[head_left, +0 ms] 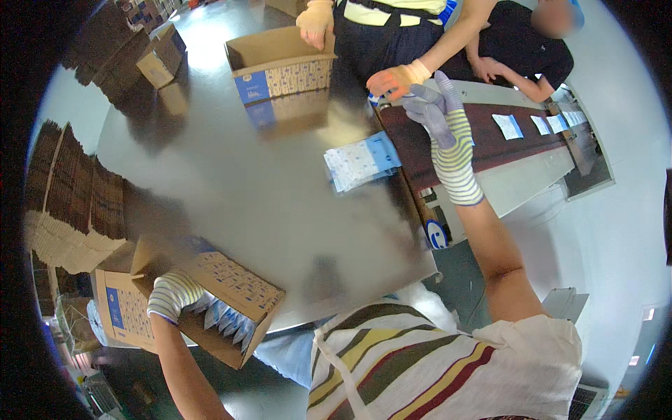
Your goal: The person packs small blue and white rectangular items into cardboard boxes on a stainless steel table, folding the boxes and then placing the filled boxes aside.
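Note:
My left hand, in a striped knit glove, reaches into an open printed carton at the near left. Its fingers are hidden behind the carton's side. Beside it in the carton stands a row of blue-and-white packets. My right hand, in a striped glove with a grey palm, is stretched over the dark red conveyor belt. Its fingers are apart and I see nothing held in them. A small pile of blue-and-white packets lies on the metal table, left of the belt's edge.
Across the table, a co-worker's orange-gloved hand is close to my right hand; the other holds an open carton. More packets lie along the belt, near a second person. Stacked flat cardboard stands at the left.

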The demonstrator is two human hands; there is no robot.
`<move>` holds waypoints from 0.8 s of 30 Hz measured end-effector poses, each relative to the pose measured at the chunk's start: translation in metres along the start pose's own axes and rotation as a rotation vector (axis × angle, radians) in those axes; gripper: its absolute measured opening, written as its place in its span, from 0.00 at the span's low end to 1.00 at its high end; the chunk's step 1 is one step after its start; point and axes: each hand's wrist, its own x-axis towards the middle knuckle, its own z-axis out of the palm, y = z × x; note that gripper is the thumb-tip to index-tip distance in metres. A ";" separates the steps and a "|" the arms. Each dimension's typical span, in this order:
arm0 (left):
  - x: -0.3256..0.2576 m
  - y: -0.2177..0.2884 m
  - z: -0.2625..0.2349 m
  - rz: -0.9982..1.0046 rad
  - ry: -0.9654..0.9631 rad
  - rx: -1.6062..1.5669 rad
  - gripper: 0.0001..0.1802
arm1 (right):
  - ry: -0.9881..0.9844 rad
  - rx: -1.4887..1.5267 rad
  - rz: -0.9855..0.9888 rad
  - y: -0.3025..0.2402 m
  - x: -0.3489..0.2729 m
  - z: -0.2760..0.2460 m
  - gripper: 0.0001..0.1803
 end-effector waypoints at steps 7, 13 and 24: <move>-0.056 0.050 -0.083 -0.005 0.155 -0.486 0.31 | -0.310 -0.787 0.277 0.007 -0.027 -0.025 0.16; -0.013 0.050 -0.053 -0.043 0.042 -0.335 0.24 | -0.546 -0.801 0.245 0.022 0.038 -0.033 0.16; -0.027 0.069 -0.062 -0.119 0.191 -0.318 0.20 | -1.353 -1.423 0.572 0.083 0.078 -0.005 0.39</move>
